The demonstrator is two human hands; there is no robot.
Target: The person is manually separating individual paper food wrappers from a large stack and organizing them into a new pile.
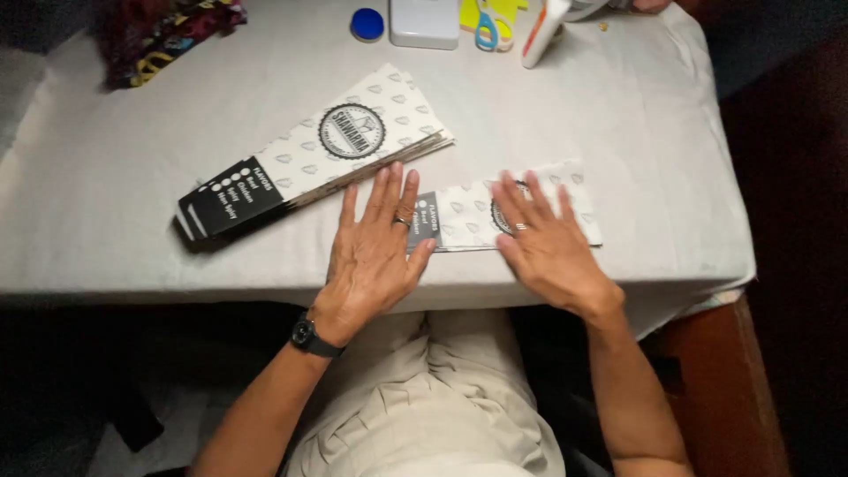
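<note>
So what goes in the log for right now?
left hand: flat on paper sleeve | right hand: flat on it | sleeve stack: beside, untouched

Left hand [375, 243] flat, palm down, fingers spread, ring on one finger, watch at wrist. Right hand [541, 237] likewise flat, fingers splayed, ringed, forearm angled inward.

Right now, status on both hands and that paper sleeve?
Left hand and right hand flat, pressing single paper sleeve. Sleeve stack just left, apart. Nothing in the way.
</note>
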